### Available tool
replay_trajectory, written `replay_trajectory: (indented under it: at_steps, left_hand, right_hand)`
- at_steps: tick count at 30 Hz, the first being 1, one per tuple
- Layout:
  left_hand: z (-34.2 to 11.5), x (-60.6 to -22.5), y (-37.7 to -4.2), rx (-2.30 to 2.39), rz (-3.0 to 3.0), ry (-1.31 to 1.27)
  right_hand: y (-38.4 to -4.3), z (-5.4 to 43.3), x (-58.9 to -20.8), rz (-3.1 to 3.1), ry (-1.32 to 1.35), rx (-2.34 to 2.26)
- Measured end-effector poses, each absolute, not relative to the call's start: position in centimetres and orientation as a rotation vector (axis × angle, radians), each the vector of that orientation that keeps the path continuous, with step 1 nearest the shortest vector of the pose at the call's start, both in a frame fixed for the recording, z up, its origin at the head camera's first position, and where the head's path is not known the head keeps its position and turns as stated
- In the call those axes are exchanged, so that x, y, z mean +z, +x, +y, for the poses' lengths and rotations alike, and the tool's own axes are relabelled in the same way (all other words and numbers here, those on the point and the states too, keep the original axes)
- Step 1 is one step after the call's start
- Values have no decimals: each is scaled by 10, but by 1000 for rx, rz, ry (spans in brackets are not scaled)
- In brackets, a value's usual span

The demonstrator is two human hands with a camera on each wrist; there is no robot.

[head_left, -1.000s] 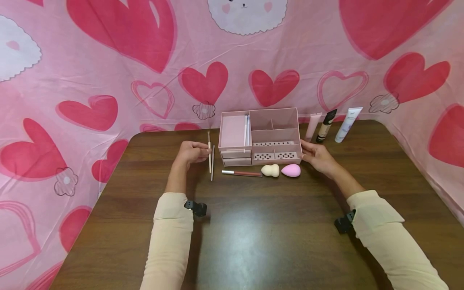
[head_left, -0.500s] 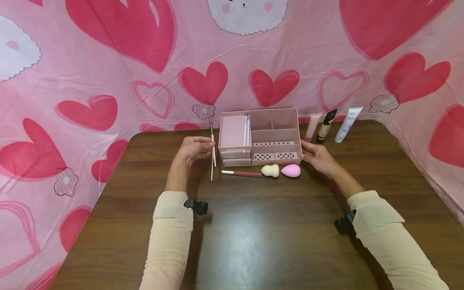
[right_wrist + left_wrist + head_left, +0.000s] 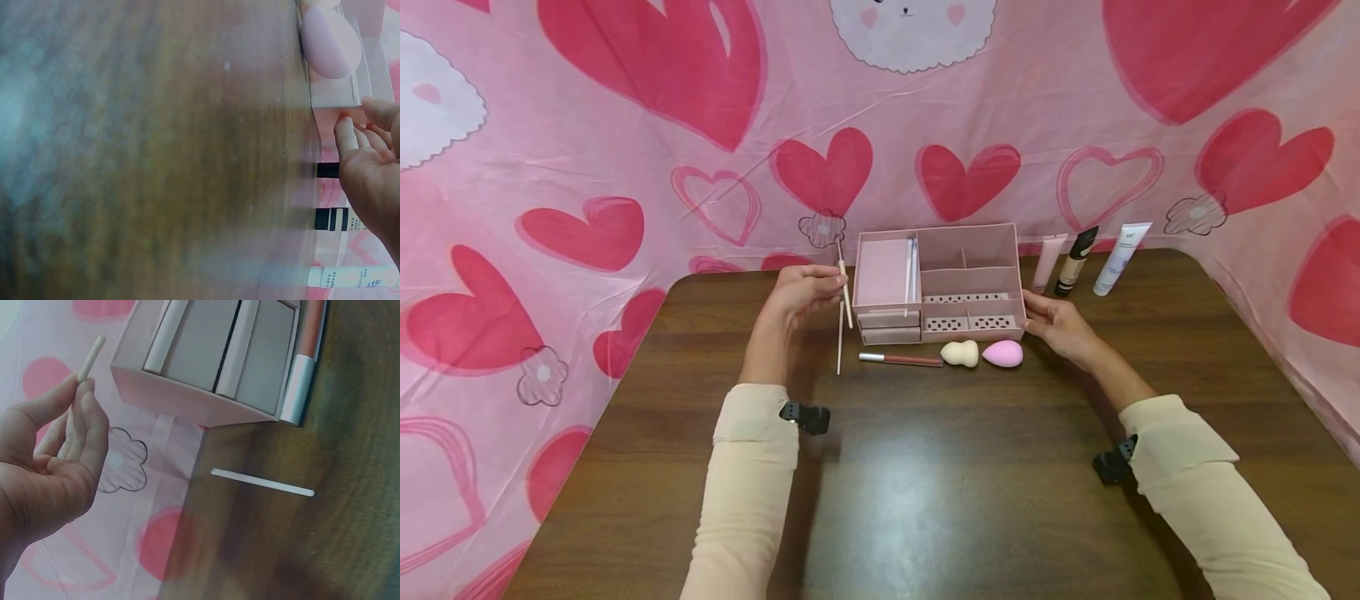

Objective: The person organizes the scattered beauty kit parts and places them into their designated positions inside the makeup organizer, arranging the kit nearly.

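My left hand pinches a thin makeup brush between thumb and fingertips, beside the left wall of a pink makeup organizer. The brush has a cream handle and leans slightly, its darker tip up. Just below that hand a second slim pale stick lies on the table; its full length shows in the left wrist view. Two slender pale handles stand in the organizer's left part. My right hand touches the organizer's right side with extended fingers, its thumb near the edge.
Along the organizer's front lie a lip gloss tube, a cream sponge and a pink sponge. To the right stand a pink tube, a black-capped foundation tube and a white tube. A heart-patterned cloth hangs behind the table.
My left hand has moved up and slightly right with the brush, toward the organizer's left wall. The brush now leans more. My right hand has stayed put.
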State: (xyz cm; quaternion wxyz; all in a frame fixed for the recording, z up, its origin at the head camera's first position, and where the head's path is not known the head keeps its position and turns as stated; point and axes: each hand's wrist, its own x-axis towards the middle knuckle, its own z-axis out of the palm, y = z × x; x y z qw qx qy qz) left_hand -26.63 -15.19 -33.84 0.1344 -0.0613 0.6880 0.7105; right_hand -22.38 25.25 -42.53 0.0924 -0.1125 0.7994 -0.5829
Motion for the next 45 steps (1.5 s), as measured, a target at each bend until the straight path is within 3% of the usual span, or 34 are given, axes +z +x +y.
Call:
replay_trajectory:
  at_steps: [16,45]
  left_hand:
    - [-131,-321,-283,1977,2071,-187]
    - [-97,-322,-293,1961,2201,-217]
  right_hand:
    - [-222,252,-425,2379,-359,-1753]
    - [-222,256,-430,2310,-404,-1856]
